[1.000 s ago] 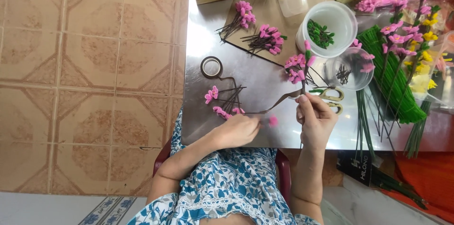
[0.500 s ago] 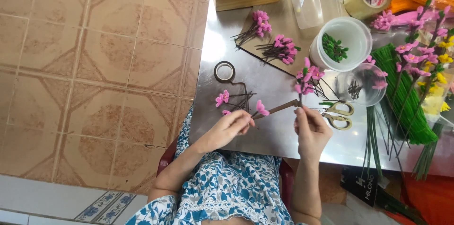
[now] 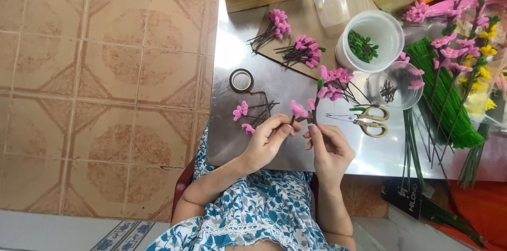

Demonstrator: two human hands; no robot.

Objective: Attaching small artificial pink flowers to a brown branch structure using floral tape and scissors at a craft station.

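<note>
Steel tabletop (image 3: 274,84) over tan tiled floor (image 3: 100,71), flower-strewn

Two tape rolls (image 3: 242,80); one scissors (image 3: 364,120); two tubs (image 3: 376,33).

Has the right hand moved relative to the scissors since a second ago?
Yes. The right hand lay close beside the scissors on the steel table; it has since drawn leftward, away from them, to meet the left hand on the pink flower stem.
</note>
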